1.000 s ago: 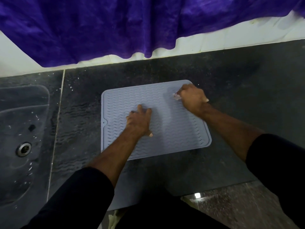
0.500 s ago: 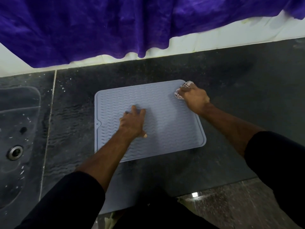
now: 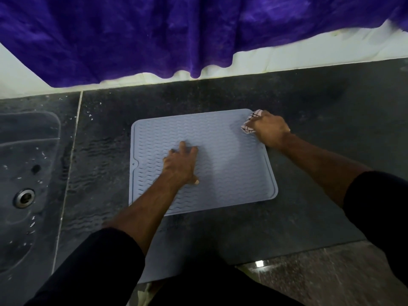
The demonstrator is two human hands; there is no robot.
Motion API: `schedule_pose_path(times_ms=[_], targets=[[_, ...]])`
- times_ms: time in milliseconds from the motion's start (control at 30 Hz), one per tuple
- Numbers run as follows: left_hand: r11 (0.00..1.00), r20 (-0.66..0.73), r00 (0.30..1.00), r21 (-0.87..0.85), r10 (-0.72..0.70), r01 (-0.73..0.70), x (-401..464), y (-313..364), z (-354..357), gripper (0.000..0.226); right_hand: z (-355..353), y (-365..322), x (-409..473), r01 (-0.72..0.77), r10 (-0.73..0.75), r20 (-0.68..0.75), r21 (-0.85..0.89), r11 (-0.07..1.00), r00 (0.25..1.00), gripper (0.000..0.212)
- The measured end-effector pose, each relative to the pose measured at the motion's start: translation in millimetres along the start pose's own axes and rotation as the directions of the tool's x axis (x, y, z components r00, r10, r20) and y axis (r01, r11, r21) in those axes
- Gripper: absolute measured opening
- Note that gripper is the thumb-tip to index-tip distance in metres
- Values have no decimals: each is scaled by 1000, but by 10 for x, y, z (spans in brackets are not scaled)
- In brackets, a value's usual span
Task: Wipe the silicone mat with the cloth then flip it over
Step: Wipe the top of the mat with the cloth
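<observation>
Left hand (image 3: pixel 181 165): palm down, fingers spread and nearly straight, pressing flat on the middle of the silicone mat (image 3: pixel 231 173); grips nothing. Dark sleeve (image 3: pixel 95 268) covers the arm to below the elbow, at the near left.

Right hand (image 3: pixel 269 129): fingers curled round a bunched cloth (image 3: pixel 250 122), holding it against the mat's far right corner. Its forearm crosses the mat's right edge, and its dark sleeve (image 3: pixel 379 208) sits at the right edge of the view.

Silicone mat: pale blue-grey, roughly square with rounded corners, a raised rim and a wavy ribbed surface. It lies flat on the countertop (image 3: pixel 320 107), ribbed side up, with a small notch and hole midway along its left edge.

Cloth: light, with dark checked lines; only a small part shows past the fingers, at the mat's far right corner.

Countertop: dark speckled stone, with pale flecks on its left part and a light joint line left of the mat.

Sink (image 3: pixel 24 151): dark basin set into the counter at the far left, well apart from the mat, with a metal drain (image 3: pixel 24 198).

Floor (image 3: pixel 331 279): speckled stone, near right.

Wall strip (image 3: pixel 309 56): pale, along the counter's far edge.

Purple fabric (image 3: pixel 176 34): hanging across the far side above the counter.
</observation>
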State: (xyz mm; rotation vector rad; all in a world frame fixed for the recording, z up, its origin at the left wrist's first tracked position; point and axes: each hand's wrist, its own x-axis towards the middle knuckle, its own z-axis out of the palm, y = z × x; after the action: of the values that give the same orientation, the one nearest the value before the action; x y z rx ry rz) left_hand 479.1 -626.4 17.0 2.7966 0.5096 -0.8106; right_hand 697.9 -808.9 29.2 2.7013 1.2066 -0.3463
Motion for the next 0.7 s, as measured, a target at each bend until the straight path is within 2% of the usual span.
schedule_pose_path(times_ms=[67, 267, 400, 467, 533, 600, 700], targets=[[1000, 4, 1000, 1, -3, 3, 4, 12, -12, 106, -62, -7, 40, -2, 1, -11, -60, 998, 1000, 45], [1000, -18, 1000, 3, 4, -4, 19, -19, 21, 106, 98, -65, -91, 63, -64, -36, -47, 997, 997, 40], [1000, -3, 1000, 7, 10, -10, 30, -8, 8, 108, 60, 29, -215, 26, -29, -44, -71, 997, 999, 41], [1000, 7, 1000, 9, 9, -9, 41, -3, -2, 109, -26, -64, -201, 11, -14, -121, -31, 999, 993, 40], [1000, 4, 1000, 18, 5, -5, 38, -1, -5, 109, -24, -192, -218, 38, -34, -104, 38, 999, 994, 46], [1000, -1, 1000, 14, 15, -15, 34, -13, 10, 109, 96, -263, -306, 84, -85, -36, -26, 996, 996, 49], [999, -21, 999, -2, 36, -36, -1, -43, 32, 106, 152, -133, -430, 74, -79, -49, -103, 992, 996, 44]])
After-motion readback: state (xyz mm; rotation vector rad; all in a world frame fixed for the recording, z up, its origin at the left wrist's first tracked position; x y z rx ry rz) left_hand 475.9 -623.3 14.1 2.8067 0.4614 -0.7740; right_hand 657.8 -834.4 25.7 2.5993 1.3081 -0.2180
